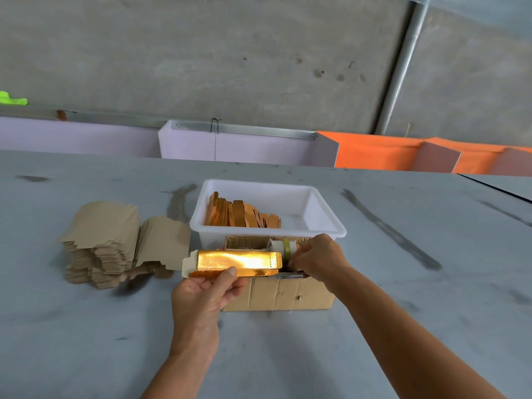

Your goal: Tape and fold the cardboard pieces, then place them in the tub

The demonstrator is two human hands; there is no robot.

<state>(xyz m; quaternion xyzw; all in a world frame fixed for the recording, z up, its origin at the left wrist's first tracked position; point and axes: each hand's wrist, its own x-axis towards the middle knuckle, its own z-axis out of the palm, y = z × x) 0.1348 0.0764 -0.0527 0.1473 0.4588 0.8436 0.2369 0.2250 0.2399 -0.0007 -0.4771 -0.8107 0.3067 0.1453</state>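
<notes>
My left hand (205, 286) grips a folded gold-foil cardboard piece (233, 262) by its near edge, holding it flat in front of the white tub (325, 220). The tub holds several folded gold pieces (240, 214) standing in a row on its left side. My right hand (316, 260) reaches to the tape roll (285, 247) mounted on a brown cardboard box (288, 295), its fingers curled at the tape by the right end of the gold piece. What the fingertips pinch is hidden.
Two stacks of flat brown cardboard blanks (100, 243) lie on the grey table (403, 283) to the left of the tub. Behind the table run lilac (244, 148) and orange partitions (374, 154) and a concrete wall.
</notes>
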